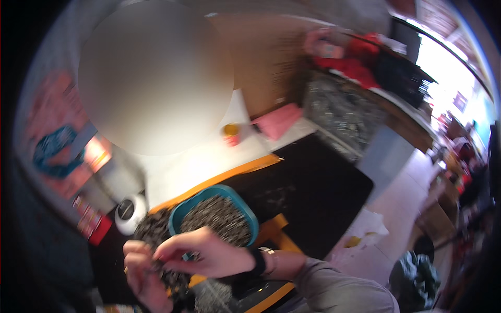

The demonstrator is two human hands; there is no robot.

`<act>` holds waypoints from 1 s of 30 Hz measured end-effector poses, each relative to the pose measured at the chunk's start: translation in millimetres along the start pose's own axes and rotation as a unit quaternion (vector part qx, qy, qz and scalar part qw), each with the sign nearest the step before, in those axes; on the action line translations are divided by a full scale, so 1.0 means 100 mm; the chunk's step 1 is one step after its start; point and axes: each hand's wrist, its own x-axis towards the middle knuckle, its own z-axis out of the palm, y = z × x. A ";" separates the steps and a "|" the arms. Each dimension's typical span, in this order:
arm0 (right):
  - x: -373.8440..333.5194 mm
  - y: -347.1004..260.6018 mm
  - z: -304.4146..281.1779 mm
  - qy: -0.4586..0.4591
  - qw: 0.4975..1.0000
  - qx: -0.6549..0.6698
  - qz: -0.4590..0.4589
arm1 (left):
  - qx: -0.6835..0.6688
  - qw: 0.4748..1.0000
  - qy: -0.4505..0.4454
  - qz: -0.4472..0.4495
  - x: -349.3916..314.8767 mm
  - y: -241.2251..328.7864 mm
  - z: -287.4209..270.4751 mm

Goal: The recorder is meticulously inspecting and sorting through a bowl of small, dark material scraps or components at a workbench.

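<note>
My right hand (pixel 211 254) reaches in from the lower right, its thumb and fingers pinched together. Against its fingertips are those of my left hand (pixel 145 276), which is also closed. Whatever is between the fingertips is too small and blurred to name. Just beyond the hands is a teal basin (pixel 253 221) filled with many small grey-brown pieces (pixel 219 215). A heap of darker small pieces (pixel 151 227) lies left of the basin, partly behind my hands. Below my right wrist are more small grey pieces (pixel 213 296), under or in something clear.
The black tabletop (pixel 318 180) has orange-yellow edging (pixel 235 172). A white rounded device (pixel 130 214) and a red box (pixel 94 224) stand at left. Beyond are a red-and-yellow container (pixel 230 134) and pink sheet (pixel 279 121). Boxes (pixel 438 214) sit at far right.
</note>
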 end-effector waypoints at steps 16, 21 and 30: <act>-0.05 -0.04 -0.04 -0.012 0.997 -0.077 -0.011 | -0.216 0.943 -0.131 -0.214 0.00 0.26 -0.13; -0.03 -0.01 -0.07 -0.003 0.988 -0.140 -0.069 | -0.194 0.955 -0.105 -0.200 0.05 0.26 -0.11; 0.00 -0.01 -0.03 -0.016 0.972 -0.202 -0.119 | -0.085 0.975 -0.060 -0.197 0.02 0.29 -0.08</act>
